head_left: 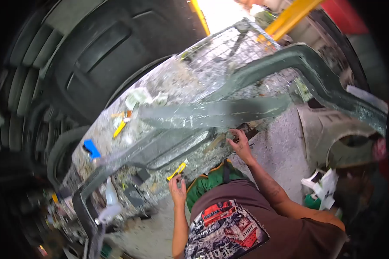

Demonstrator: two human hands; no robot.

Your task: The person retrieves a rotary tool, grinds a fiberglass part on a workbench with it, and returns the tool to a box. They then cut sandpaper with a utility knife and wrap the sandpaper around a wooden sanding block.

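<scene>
My left hand (pixel 177 191) is at the near edge of the cluttered worktable, thumb and fingers apart. Its fingertips are right at the end of a yellow utility knife (pixel 177 170). My right hand (pixel 241 146) reaches to the underside edge of a long grey-green moulded panel (pixel 194 114), its fingers loosely curved and apart. This panel looks like a car bumper and stretches across the table, with a bent arm (pixel 298 54) at the far right and another bar (pixel 84 207) toward the lower left.
A yellow-handled brush (pixel 120 128), a crumpled pale cloth (pixel 138 97) and a blue object (pixel 91 149) lie on the table. Dark sheets (pixel 140 176) and a spray bottle (pixel 110 205) are on the left. A beige moulded part (pixel 320 138) stands at right; a large black panel (pixel 103 47) is behind.
</scene>
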